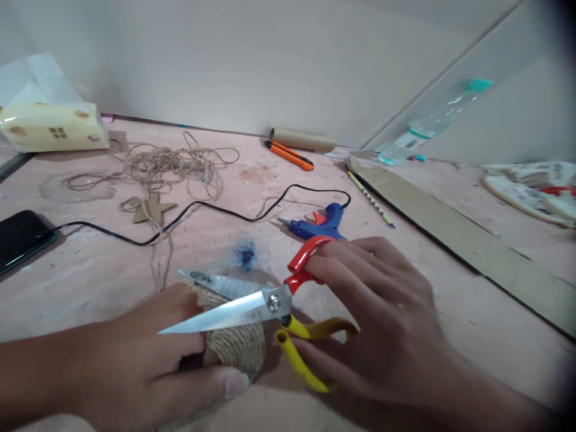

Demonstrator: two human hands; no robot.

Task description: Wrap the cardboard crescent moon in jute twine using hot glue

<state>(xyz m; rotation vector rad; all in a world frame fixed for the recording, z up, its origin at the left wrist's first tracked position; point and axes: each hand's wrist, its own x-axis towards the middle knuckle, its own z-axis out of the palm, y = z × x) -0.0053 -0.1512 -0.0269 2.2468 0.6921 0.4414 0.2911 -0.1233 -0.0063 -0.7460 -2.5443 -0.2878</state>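
My left hand [148, 354] is closed around a round piece wrapped in rows of twine [236, 348], thumb along its near side. Scissors [252, 306] with one red and one yellow handle are in my right hand [387, 324], its fingers in the loops. Their blades are parted and point left, above the wrapped piece and the knuckles of my left hand. A strand of twine [159, 258] runs from beside my left hand to a loose tangle of twine [166, 162] at the back left. A cardboard star [155, 210] lies beside that strand.
A blue glue gun [317, 225] lies beyond my right hand, its black cord [220, 207] crossing leftward. An orange cutter [290, 157] and cardboard tube [303, 140] rest by the wall. To the right are a cardboard strip [432, 222], pencil [371, 199] and bottle [427, 129]; left, a phone [24, 237] and tissue pack [54, 129].
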